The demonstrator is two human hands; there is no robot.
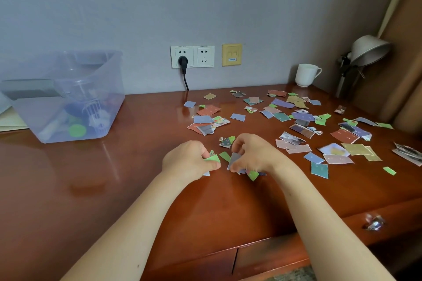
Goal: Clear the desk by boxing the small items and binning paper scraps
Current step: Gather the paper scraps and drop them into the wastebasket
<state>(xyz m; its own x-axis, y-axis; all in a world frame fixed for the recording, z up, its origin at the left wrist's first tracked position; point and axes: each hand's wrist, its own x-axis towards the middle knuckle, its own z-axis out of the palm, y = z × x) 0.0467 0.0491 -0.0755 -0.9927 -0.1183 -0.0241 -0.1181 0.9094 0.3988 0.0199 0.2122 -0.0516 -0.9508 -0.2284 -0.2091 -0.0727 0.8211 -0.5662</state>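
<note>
The left hand (189, 159) fingers pinch a green scrap (213, 158); the right hand (253, 153) fingers clutch a grey scrap (234, 159), hiding others beneath. Paper scraps (302, 116) litter the table (102, 189) at right; the far-left clear box (45, 118) blurs its contents.

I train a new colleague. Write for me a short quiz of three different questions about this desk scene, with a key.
1. True or false: the white mug stands on the desk, outside the clear plastic box.
2. What does the left hand pinch? A) a green paper scrap B) a pen C) a spoon
3. Fill in: the right hand grips a grey paper scrap; the clear plastic box stands to the hands' ___.
Key: 1 true; 2 A; 3 left.
</note>
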